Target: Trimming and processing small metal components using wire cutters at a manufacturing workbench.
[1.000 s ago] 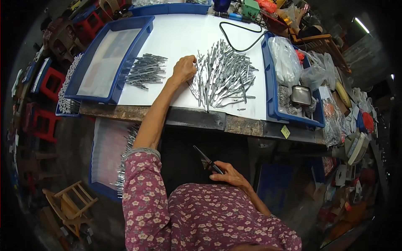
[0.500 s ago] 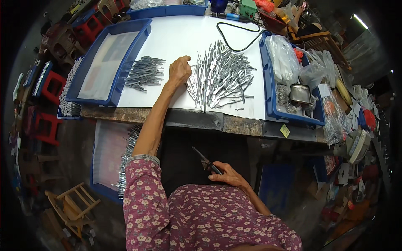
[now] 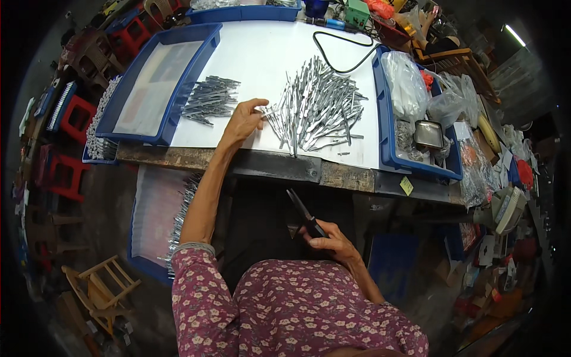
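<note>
My left hand (image 3: 241, 122) is over the white table sheet, beside the left edge of a large heap of thin silvery metal strips (image 3: 321, 107). Its index finger and thumb are apart, with fingertips close to the outermost strips. A smaller bundle of similar strips (image 3: 211, 98) lies to the left of this hand. Below the table edge, in front of my body, my right hand (image 3: 336, 243) is closed round dark-handled pliers (image 3: 302, 207). Their long narrow jaws point up and away toward the table; part of the handles is hidden by the fingers.
A long blue tray (image 3: 169, 104) flanks the small bundle. On the right, another blue tray (image 3: 383, 131) holds plastic bags and a metal tin (image 3: 428, 134). A black cable (image 3: 324, 56) loops behind the heap. The worn wooden table edge (image 3: 345, 177) runs between my hands.
My left hand has lowered slightly toward me and its fingers have opened. The right hand has turned the pliers and raised them a little. The view has shifted slightly.
</note>
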Available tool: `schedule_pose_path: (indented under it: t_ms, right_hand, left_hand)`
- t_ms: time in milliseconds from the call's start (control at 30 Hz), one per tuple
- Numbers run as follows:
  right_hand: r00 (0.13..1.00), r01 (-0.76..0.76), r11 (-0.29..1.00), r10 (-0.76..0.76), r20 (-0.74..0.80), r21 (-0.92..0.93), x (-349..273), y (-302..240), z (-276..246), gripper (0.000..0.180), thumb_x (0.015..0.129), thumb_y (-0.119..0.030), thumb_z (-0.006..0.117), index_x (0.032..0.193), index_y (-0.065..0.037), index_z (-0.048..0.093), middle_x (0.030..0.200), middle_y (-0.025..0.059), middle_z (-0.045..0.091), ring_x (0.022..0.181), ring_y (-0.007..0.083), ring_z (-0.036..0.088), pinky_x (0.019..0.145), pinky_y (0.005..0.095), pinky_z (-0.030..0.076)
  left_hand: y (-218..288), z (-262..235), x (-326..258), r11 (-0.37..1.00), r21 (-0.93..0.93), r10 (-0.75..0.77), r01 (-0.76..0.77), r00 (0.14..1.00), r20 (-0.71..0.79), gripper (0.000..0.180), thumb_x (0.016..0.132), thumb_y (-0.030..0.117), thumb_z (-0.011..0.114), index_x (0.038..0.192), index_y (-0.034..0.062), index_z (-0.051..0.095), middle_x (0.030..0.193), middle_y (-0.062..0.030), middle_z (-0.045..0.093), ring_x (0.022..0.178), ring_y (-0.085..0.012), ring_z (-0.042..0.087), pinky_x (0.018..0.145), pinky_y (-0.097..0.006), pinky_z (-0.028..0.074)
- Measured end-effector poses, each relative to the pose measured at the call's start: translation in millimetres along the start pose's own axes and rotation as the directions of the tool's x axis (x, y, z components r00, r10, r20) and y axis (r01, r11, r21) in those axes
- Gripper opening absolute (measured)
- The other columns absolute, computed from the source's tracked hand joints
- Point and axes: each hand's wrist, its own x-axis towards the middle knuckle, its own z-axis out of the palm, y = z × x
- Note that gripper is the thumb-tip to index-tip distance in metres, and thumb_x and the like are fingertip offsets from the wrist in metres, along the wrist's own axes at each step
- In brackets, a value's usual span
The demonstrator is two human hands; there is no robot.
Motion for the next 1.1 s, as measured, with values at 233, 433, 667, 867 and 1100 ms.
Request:
schedule_pose_path:
  t_ms: [233,433,667,867,1100]
  right_hand:
    - [0.996,0.091,0.996,-0.091,0.023,-0.024,3,-12,2,0.048,0.066,-0.033,0.064,0.098,0.001,0.056,0.073,0.0021,0.051,0.064,0.0095,0.045,0.057,0.0236,0.034]
    - [0.985,0.167,0.978,-0.171,-0.019,-0.122,9,-31,-3,0.044,0.070,-0.032,0.069,0.098,-0.001,0.054,0.075,0.0003,0.048,0.071,0.0086,0.044,0.063,0.0231,0.036]
    - [0.936,0.187,0.939,-0.261,-0.238,-0.290,14,-44,2,0.043,0.068,-0.033,0.066,0.096,-0.001,0.056,0.073,-0.0001,0.047,0.066,0.0085,0.044,0.060,0.0227,0.035]
    - [0.881,0.146,0.887,-0.318,-0.350,-0.439,17,-50,7,0.046,0.068,-0.024,0.071,0.103,-0.001,0.051,0.075,0.0006,0.048,0.068,0.0088,0.045,0.063,0.0235,0.038]
    - [0.723,0.244,0.651,-0.616,-0.313,-0.719,25,-43,10,0.043,0.068,-0.014,0.071,0.102,0.000,0.049,0.081,0.0073,0.050,0.075,0.0175,0.051,0.067,0.0284,0.042]
  left_hand:
    - [0,7,-45,0.848,-0.511,-0.089,0.140,0.988,0.124,0.050,0.069,-0.007,0.050,0.118,-0.0057,0.045,0.082,-0.0082,0.055,0.065,-0.0124,0.055,0.058,-0.022,0.045]
    - [8,26,-64,0.708,-0.701,0.061,0.087,0.981,0.184,0.028,0.088,0.010,0.048,0.112,-0.0046,0.050,0.081,-0.0077,0.059,0.067,-0.0075,0.051,0.060,-0.019,0.041]
    - [17,49,-80,0.650,-0.755,0.063,0.091,0.983,0.173,0.024,0.088,0.013,0.052,0.103,-0.0054,0.055,0.083,-0.0101,0.062,0.069,-0.0094,0.056,0.064,-0.019,0.046]
    - [23,60,-94,0.617,-0.784,0.041,0.068,0.992,0.118,0.022,0.085,0.012,0.058,0.099,-0.0042,0.057,0.087,-0.0109,0.062,0.081,-0.0143,0.060,0.072,-0.028,0.052]
    - [37,65,-107,0.755,-0.656,0.013,0.004,1.000,0.021,0.021,0.083,0.013,0.061,0.097,-0.0020,0.060,0.087,-0.0061,0.062,0.077,-0.0105,0.058,0.070,-0.024,0.050]
